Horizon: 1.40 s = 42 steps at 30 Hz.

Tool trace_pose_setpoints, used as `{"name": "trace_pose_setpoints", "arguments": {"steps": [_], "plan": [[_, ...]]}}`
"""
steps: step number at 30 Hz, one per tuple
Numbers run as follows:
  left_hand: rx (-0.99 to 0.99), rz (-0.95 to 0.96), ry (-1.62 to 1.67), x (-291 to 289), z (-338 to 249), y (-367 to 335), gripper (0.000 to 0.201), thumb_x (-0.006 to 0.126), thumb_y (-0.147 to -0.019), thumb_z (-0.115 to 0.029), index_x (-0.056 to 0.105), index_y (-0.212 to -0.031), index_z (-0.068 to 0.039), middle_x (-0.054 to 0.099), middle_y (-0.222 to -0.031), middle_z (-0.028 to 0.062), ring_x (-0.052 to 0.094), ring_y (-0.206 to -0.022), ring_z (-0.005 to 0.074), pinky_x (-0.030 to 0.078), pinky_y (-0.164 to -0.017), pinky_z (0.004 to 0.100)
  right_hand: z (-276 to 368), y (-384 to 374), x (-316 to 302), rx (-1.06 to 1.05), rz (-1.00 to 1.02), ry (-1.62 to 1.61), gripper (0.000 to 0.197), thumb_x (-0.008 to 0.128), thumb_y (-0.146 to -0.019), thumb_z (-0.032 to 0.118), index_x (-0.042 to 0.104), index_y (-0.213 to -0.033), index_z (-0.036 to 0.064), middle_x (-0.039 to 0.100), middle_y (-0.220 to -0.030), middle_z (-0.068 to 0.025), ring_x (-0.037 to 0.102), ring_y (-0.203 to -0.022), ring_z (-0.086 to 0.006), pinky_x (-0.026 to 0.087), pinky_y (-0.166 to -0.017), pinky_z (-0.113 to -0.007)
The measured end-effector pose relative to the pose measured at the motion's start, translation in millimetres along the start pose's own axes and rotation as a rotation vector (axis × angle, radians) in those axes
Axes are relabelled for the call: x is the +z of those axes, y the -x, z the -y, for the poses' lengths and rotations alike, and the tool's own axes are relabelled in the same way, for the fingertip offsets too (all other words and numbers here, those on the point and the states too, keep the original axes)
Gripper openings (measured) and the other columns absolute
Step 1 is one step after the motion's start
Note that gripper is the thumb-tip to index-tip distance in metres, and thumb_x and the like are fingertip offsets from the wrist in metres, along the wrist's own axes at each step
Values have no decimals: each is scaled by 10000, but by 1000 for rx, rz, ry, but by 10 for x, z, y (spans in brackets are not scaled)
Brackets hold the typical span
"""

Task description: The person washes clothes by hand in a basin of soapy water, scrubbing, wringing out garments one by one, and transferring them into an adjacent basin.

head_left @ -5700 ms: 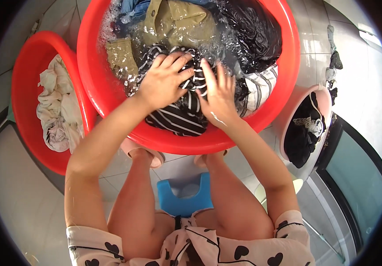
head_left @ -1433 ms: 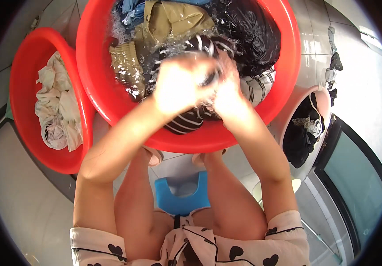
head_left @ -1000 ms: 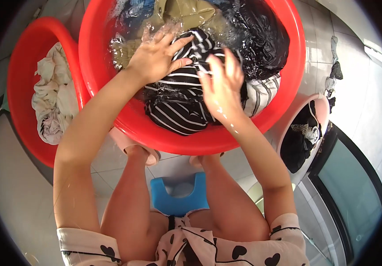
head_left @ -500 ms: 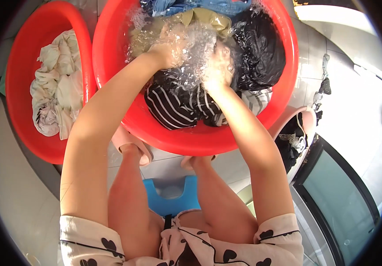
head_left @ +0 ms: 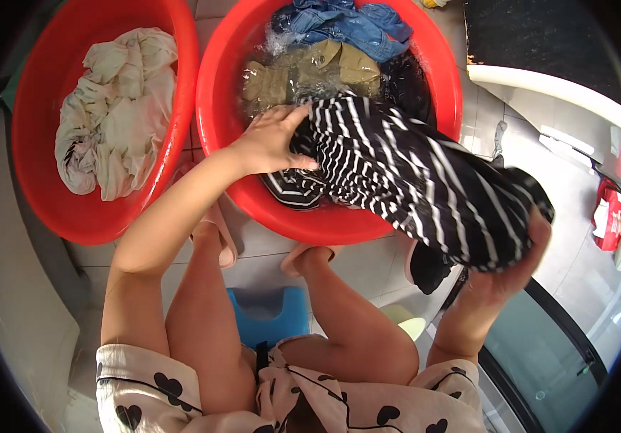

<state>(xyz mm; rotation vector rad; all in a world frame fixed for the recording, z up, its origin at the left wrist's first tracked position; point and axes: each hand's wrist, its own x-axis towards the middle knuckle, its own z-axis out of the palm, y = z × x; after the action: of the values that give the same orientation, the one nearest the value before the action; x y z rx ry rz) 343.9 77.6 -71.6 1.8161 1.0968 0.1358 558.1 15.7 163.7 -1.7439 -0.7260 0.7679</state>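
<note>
Tiled floor (head_left: 357,289), garment (head_left: 426,173) between hands (head_left: 271,144) (head_left: 510,276)

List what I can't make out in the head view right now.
Head view:
- Most fingers of the right hand: hidden by the striped garment.
- Top end of the blue denim: cut off by the upper edge.
- Full shape of the black clothing in the water-filled tub: covered by the striped garment.
- Red-and-white object, far right: too small to identify.
</note>
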Motion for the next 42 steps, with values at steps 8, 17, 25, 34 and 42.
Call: {"name": "trace_pose_setpoints", "arguments": {"steps": [8,17,25,34,42], "plan": [[62,16,1377,145,-472,-55,190,467,-916,-88,563,-1058,-5,602,-923,-11,536,-848,49,448,-785,221,29,68,-734,-350,120,145,531,586,-856,93,395,-1333,-44,491,-1324,-212,540,-1176,-304,428,-1030,-456],[385,-178,189,-314,-878,245,251,619,-718,-65,522,-950,-75,542,-882,136,554,-824,317,483,-698,343,-1657,-462,-532,44,416,583,311,607,-812,0,532,-1113,5,598,-967,-76,574,-913,-155,452,-825,-279],[-80,183,-598,303,-130,-50,658,583,-842,-524,367,-1423,-306,188,-1542,101,111,-1421,352,203,-1021,714,-2100,-401,473,-642,695,1133,824,745,-749,354,336,-1319,-78,240,-1469,-270,252,-1345,-436,215,-1096,-537],[-143,228,-589,729,140,-1053,503,483,-911,-495,501,-1331,-219,438,-1395,88,284,-1343,315,212,-1055,643,-3513,-1089,645,-621,359,1633,930,686,-747,539,321,-1427,20,246,-1521,-135,214,-1402,-313,184,-1078,-587],[236,-105,-550,837,566,-1327,476,569,-840,-313,521,-1256,-87,544,-1237,164,458,-1205,355,370,-991,496,-3546,-1167,821,-469,195,958,510,589,-841,134,453,-1320,27,493,-1293,-134,492,-1149,-272,416,-938,-401]]}}
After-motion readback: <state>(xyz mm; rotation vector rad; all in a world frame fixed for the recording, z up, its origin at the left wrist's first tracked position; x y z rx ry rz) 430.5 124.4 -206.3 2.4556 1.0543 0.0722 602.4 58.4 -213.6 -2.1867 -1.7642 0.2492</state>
